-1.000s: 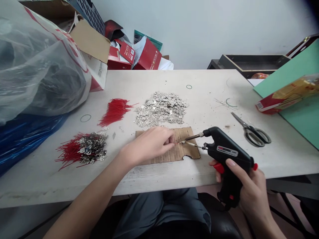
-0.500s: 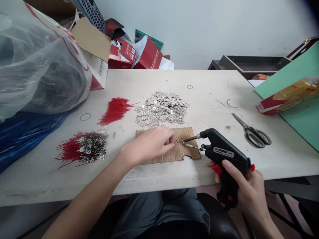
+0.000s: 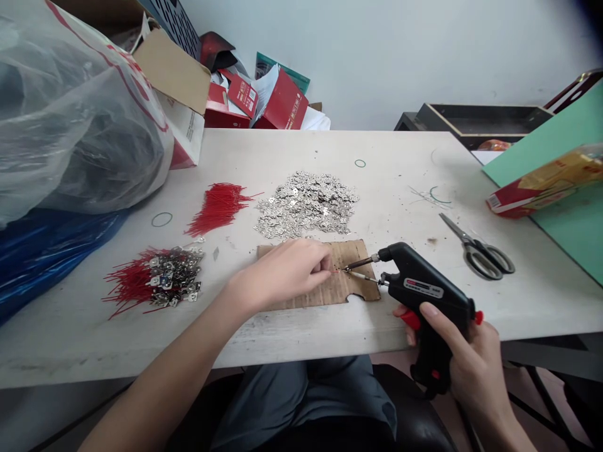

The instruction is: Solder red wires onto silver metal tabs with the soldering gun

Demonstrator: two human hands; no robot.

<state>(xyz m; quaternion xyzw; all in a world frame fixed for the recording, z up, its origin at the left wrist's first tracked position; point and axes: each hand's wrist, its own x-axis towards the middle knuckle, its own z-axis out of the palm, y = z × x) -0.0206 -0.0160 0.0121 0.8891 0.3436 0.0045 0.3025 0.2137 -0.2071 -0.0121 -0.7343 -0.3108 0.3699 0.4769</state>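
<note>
Fingers of the left hand (image 3: 289, 267) pinch a thin red wire (image 3: 336, 271) over the cardboard (image 3: 351, 250); those of the right hand (image 3: 475, 361) wrap a black soldering gun (image 3: 419, 279), its tip (image 3: 349, 268) just beside the wire's end. Beyond the cardboard lies a pile of metal pieces (image 3: 308, 204), loose red wires (image 3: 217, 209) to its left. Scissors (image 3: 480, 252) rest at right on the surface (image 3: 386, 182).

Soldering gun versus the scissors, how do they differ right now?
The soldering gun is gripped in the right hand, while the scissors lie on the table. The soldering gun is bulky; the scissors are slimmer and flatter. The soldering gun has a red trigger, whereas the scissors show no red. Both have dark handles.
</note>
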